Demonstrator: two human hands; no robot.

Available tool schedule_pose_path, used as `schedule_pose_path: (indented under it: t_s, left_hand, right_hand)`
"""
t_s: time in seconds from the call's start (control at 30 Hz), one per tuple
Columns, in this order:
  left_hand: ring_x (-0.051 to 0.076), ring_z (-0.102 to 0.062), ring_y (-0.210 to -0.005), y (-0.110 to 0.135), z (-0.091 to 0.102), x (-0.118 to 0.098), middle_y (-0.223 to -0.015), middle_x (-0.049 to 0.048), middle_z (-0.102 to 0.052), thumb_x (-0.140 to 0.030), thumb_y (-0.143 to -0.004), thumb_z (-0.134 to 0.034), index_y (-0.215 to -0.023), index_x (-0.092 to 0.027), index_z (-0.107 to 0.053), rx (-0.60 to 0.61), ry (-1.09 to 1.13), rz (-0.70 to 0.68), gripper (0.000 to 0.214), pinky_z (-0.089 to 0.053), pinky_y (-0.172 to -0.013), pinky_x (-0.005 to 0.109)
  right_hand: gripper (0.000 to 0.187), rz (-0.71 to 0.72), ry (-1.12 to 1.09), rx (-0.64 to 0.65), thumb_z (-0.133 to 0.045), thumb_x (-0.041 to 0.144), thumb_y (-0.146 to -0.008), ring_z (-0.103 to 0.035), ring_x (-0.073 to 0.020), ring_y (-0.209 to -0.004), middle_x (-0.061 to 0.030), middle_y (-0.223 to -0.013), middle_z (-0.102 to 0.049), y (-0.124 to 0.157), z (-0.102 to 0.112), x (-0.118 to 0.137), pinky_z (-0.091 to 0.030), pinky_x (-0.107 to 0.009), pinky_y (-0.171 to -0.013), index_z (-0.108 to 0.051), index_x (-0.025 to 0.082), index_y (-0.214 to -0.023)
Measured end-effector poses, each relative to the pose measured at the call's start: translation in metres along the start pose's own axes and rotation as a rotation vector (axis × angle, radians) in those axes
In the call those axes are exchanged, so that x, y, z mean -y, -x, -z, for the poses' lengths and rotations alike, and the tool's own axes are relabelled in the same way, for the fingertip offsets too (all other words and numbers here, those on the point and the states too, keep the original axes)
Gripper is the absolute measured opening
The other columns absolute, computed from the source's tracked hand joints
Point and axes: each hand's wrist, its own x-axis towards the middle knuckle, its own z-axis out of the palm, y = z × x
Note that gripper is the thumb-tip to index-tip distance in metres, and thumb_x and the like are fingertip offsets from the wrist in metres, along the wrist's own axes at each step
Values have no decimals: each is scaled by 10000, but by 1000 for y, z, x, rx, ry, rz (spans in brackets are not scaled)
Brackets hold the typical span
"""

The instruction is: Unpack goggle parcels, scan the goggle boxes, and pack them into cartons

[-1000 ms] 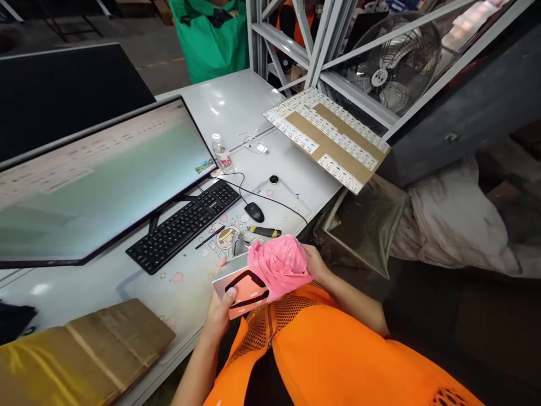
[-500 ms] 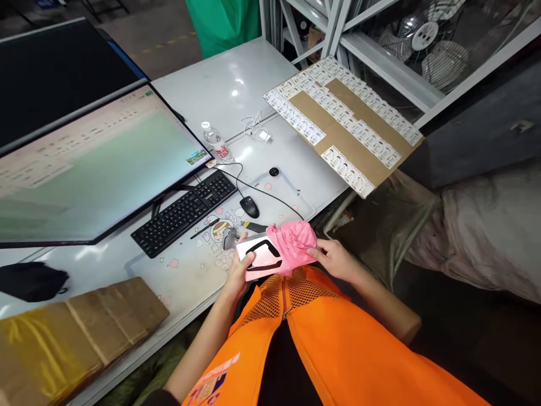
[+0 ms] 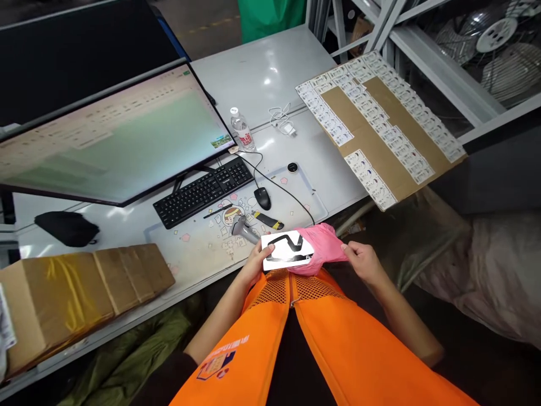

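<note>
we note 1 box (image 3: 287,250), its right end hidden inside 1 pink bag (image 3: 327,251), above our lap at the desk (image 3: 262,84) edge. left hand (image 3: 252,266) clamps the box; right hand (image 3: 364,264) pinches the bag.

desk (image 3: 262,73) | monitor (image 3: 105,141) | black keyboard (image 3: 205,190), mouse (image 3: 262,198) beside | water bottle (image 3: 242,129) upright | labelled cardboard sheet (image 3: 380,129) overhanging edge | taped carton (image 3: 80,296)

left hand (image 3: 253,265) gripping, fingers (image 3: 258,255) curled, right hand (image 3: 364,264) pinching, forearms (image 3: 220,322) angled inward
</note>
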Motion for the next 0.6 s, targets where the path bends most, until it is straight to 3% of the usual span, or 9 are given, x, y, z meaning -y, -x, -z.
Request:
schedule_pose_path:
  t_s: [0.27, 0.37, 0.43, 0.5, 0.6]
  left_hand:
    - [275, -783, -976, -2, 16, -2, -1212, 148, -799, -522, -756, -938, -1490, -144, -600, 19, -91, -27, 892, -634, -823, 343]
    - [299, -783, -1023, -1, 21, -11, -1193, 144, -806, -572, -746, -922, -1520, -144, -593, 31, -106, -51, 944, -642, -865, 370]
    - [313, -783, -1031, 2, 23, -20, -1228, 145, -798, -603, -722, -917, -1549, -152, -581, 57, -120, -93, 1000, -645, -866, 380]
    - [323, -782, -1044, 5, 22, -27, -1291, 144, -778, -606, -705, -923, -1596, -172, -541, 109, -151, -136, 1062, -645, -868, 383]
    - [345, -774, -1080, 12, 19, -29, -1337, 153, -757, -628, -705, -911, -1634, -181, -500, 174, -174, -146, 1110, -646, -895, 406]
  right_hand:
    - [614, 12, 4, -45, -570, 640, -984, -278, -122, -545, 50, -557, -264, 6, 5, 3, -226, -304, -536, -315, 256, -580]
    - [594, -93, -221, 18, -607, 761, -931, -424, -149, -573, 23, -589, -453, -1, 2, 4, -366, -284, -554, -483, 254, -646]
    - [614, -190, -437, 97, -589, 867, -873, -564, -195, -669, -32, -734, -628, -8, -11, 5, -482, -311, -620, -634, 258, -816]
    - [702, -242, -552, 154, -597, 945, -791, -616, -236, -751, -73, -829, -685, -14, -33, 8, -523, -353, -659, -686, 258, -902]
    - [784, -252, -502, 107, -559, 1039, -698, -517, -222, -663, -57, -658, -578, -14, -63, 14, -441, -351, -579, -573, 256, -664]
